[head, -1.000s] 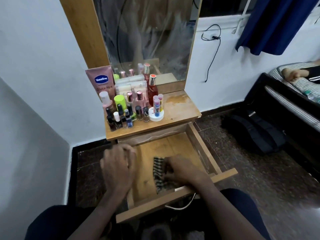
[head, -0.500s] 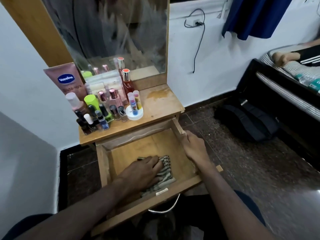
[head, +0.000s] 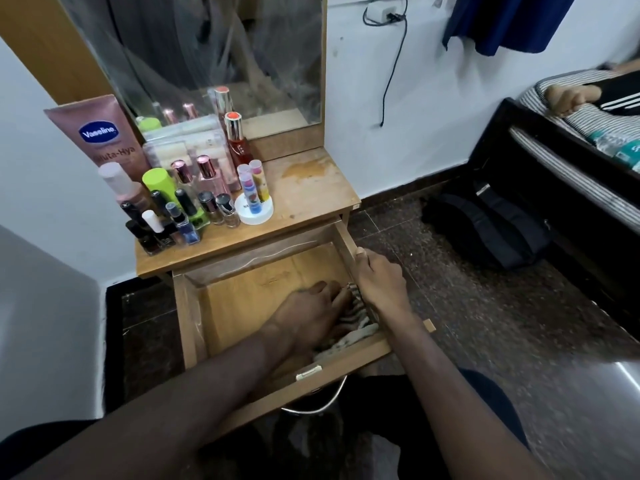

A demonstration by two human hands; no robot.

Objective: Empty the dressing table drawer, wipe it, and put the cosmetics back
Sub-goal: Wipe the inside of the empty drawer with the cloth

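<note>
The wooden drawer (head: pixel 188 306) of the dressing table is pulled out, and its floor holds only a striped cloth (head: pixel 355 322) at the right front corner. My left hand (head: pixel 308 310) lies on the cloth and presses it down with extended fingers. My right hand (head: pixel 381 282) grips the top edge of the drawer's right wall, fingers curled over it. The cosmetics (head: pixel 194 202), several small bottles, lip balms and a pink Vaseline tube (head: pixel 100 133), stand crowded on the left half of the tabletop (head: pixel 311 188).
A mirror (head: pixel 225 46) rises behind the tabletop. A black backpack (head: pixel 485 230) lies on the dark floor to the right, beside a dark bed frame (head: pixel 554 174) where a person lies. A black cable (head: pixel 391 64) hangs on the wall. A grey wall (head: pixel 41 323) is close on the left.
My right hand left the cloth and took hold of the drawer's right wall. My left hand took over the cloth and slid it rightward to the drawer's right side.
</note>
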